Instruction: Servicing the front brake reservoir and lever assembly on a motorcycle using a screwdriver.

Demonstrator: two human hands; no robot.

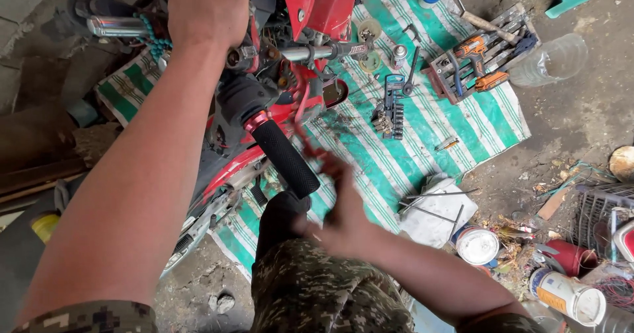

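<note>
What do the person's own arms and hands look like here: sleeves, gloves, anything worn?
Both forearms are bare, and no gloves, watch or rings show. The left hand is sharp in the head view; the right hand is motion-blurred, so finer detail on it cannot be told. Short camouflage sleeves in green, brown and tan end near each elbow, matching the camouflage trousers.
</note>
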